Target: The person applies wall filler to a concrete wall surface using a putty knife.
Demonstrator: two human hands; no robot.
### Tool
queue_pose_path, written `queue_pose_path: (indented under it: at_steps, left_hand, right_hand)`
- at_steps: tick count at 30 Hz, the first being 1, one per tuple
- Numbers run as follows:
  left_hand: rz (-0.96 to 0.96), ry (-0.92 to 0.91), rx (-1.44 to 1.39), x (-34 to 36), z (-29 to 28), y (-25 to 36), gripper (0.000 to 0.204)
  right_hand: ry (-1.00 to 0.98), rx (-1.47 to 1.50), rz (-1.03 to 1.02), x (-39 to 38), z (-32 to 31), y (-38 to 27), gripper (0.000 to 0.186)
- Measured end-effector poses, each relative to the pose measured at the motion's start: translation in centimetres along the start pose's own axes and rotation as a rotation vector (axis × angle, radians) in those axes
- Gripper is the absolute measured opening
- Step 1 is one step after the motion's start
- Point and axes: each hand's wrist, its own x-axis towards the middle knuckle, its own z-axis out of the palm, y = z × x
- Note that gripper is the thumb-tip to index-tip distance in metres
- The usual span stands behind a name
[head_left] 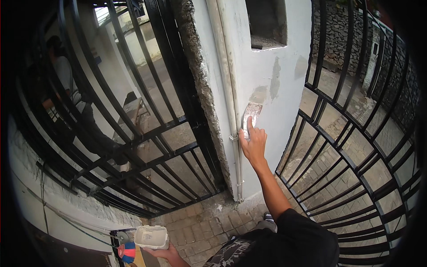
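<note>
My right hand [255,144] is raised against a white-painted pillar [278,147]. Its fingers grip a putty-smeared scraper [253,109], index finger stretched along the blade, which lies on the wall. Just above the blade are a beige-grey patch [259,94] and a longer grey patch [275,78]. Low at the left, my left hand [167,252] holds a white plastic tub [167,240] by its side and underside. Pale putty-like paste [151,236] lies inside the tub. The left fingers are partly hidden beneath it.
Vertical pipes [231,89] run beside the scraper, below an open niche [267,26]. Black barred gates stand at left [153,142] and right [338,147]. Behind the left gate is a person [66,82]. A red-and-blue round object [127,252] sits near the tub; brick paving [200,229] lies below.
</note>
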Motion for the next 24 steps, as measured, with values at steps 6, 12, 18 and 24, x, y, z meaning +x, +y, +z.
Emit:
queue_pose_path:
  at_steps: [6, 12, 18, 24]
  left_hand:
    - [0.037, 0.017, -0.052, -1.0, 0.0, 1.0, 0.065]
    - [0.040, 0.107, -0.019, -1.9, -1.0, 1.0, 0.064]
    - [0.126, 0.069, -0.040, -2.6, -1.4, 0.1, 0.065]
    - [0.055, 0.097, -0.010, -2.4, -1.3, 0.4, 0.065]
  right_hand:
    - [-0.026, 0.006, -0.038, -1.5, -3.5, 0.3, 0.051]
    - [0.145, -0.036, -0.107, 4.3, -1.5, -0.3, 0.050]
    - [0.004, 0.047, -0.117, -2.5, -3.4, 1.3, 0.039]
    - [0.312, 0.247, 0.206, 6.8, -8.4, 0.4, 0.030]
